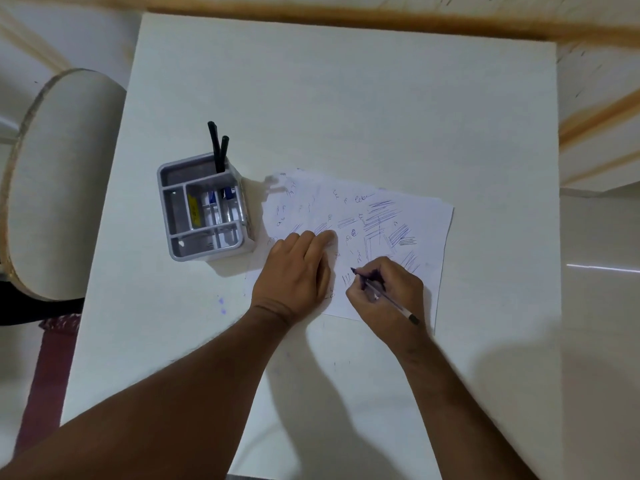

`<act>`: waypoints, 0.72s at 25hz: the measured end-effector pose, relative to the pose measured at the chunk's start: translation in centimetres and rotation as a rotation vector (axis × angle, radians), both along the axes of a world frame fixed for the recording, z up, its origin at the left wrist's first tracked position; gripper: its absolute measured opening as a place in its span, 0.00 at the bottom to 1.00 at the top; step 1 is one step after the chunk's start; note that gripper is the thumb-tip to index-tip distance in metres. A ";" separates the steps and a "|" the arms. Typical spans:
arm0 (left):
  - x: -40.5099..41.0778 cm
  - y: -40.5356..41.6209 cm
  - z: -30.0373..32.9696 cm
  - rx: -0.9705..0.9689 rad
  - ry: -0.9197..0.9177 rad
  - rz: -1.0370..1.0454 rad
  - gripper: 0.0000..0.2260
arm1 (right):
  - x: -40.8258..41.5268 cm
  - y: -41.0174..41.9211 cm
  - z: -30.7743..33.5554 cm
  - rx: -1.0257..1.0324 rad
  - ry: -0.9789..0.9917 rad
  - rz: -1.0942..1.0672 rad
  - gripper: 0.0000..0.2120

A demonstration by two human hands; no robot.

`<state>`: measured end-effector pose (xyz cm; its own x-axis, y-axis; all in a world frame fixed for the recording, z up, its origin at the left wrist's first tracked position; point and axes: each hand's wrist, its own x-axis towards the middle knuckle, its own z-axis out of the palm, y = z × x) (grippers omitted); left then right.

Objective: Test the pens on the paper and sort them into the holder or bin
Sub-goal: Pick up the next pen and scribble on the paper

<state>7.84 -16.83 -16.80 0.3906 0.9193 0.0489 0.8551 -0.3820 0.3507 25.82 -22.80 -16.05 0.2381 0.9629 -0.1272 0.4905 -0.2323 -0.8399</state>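
Note:
A white sheet of paper (415,216), covered with blue scribbles, lies on the white table (346,98). My left hand (294,271) presses flat on the paper's left part, fingers together. My right hand (388,292) grips a clear pen (391,301) with a dark end cap, its tip touching the paper near several short blue strokes. A grey compartmented holder (204,206) stands left of the paper. Two black pens (218,147) stick up from its back slot, and blue-capped pens lie in the middle compartments.
A round pale stool (59,181) stands off the table's left edge. Small purple ink spots (221,304) mark the tabletop left of my left wrist. A wooden skirting runs along the far wall. No bin is in view.

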 end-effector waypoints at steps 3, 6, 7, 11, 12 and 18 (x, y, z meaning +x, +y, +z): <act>-0.1 0.0 -0.1 -0.009 -0.007 0.000 0.17 | -0.3 -0.1 -0.5 0.068 -0.079 0.035 0.04; -0.1 0.1 0.0 -0.014 0.000 -0.003 0.17 | -0.5 0.0 -0.7 0.113 -0.080 0.051 0.05; -0.1 0.1 0.0 -0.018 0.001 -0.002 0.17 | -0.5 0.1 -0.8 0.117 -0.090 0.056 0.06; -0.2 0.1 -0.1 -0.028 0.008 0.000 0.17 | -0.4 0.2 -0.9 0.110 -0.108 0.072 0.05; -0.3 0.2 -0.1 -0.028 0.011 -0.001 0.17 | -0.5 0.2 -0.9 0.118 -0.119 0.077 0.05; -0.2 0.2 -0.2 -0.032 0.022 0.008 0.17 | -0.6 0.1 -0.9 0.174 -0.177 0.085 0.06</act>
<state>7.64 -16.61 -16.95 0.3836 0.9234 0.0106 0.8658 -0.3636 0.3438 25.26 -22.70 -16.94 0.1589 0.9842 0.0783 0.6452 -0.0435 -0.7628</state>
